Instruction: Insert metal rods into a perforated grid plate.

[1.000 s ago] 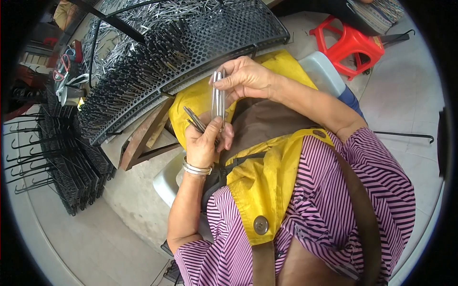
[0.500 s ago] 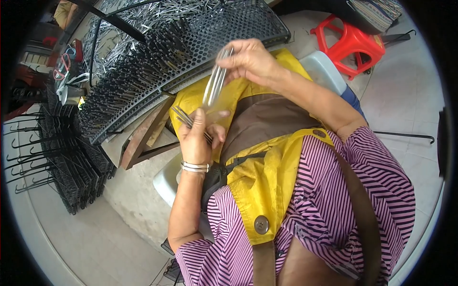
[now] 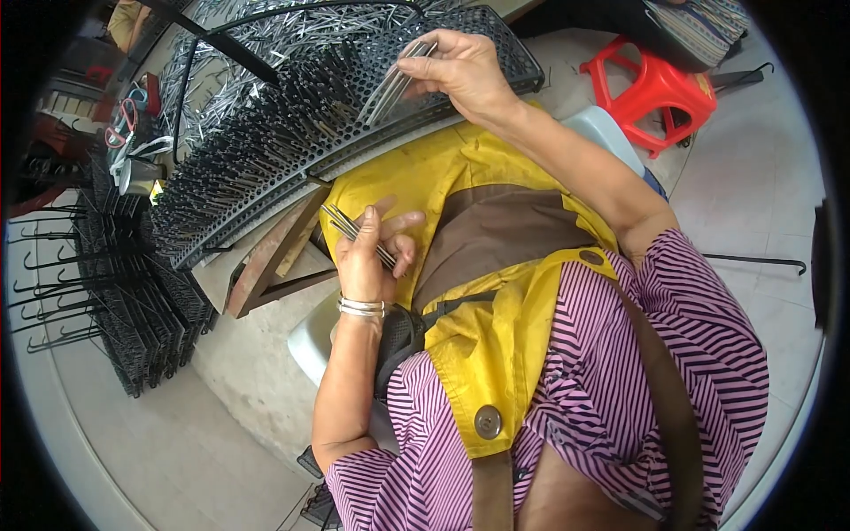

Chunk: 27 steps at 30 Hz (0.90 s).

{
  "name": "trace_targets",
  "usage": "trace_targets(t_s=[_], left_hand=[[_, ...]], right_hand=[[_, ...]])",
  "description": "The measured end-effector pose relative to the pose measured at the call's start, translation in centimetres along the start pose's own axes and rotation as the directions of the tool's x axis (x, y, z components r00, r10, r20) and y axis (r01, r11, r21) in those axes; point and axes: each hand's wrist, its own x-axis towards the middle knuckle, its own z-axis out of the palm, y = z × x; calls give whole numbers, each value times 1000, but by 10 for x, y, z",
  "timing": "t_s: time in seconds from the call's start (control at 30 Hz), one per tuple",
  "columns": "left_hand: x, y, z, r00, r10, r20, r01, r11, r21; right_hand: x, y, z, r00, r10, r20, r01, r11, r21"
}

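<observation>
At the far left I see stacks of black wire hooked racks (image 3: 106,301) on the floor. Next comes the black perforated metal tray (image 3: 292,150), tilted, its holes bristling with upright thin metal rods, probably so each rod stands apart. My left hand (image 3: 367,257) sits below the tray's near edge, over the yellow apron (image 3: 478,354), wrist bent upward, with silver bangles (image 3: 361,307) on it; thumb and fingers pinch a small bundle of thin grey metal rods (image 3: 354,232), kept close as a reserve, I judge. My right hand (image 3: 460,71) reaches forward, arm extended, over the tray's far right corner, fingers closed on several fanned silver rods (image 3: 394,81), tips angled down toward the holes. A red plastic stool (image 3: 660,88) stands at right.
</observation>
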Motion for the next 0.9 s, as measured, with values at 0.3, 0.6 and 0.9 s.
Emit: trace_targets(t_s=[0.3,0.6,0.9], left_hand=[[0,0,0,1000,-6,8,6,1000,-14],[1,-1,-1,1000,-13,10,14,1000,-14],[2,-2,-1,1000,-24,3,24,999,-33]], right_hand=[[6,4,2,998,-63,3,63,991,-119],[3,7,4,994,-107,-2,103,959,-266],[-5,14,11,983,-124,138,164,931,-326]])
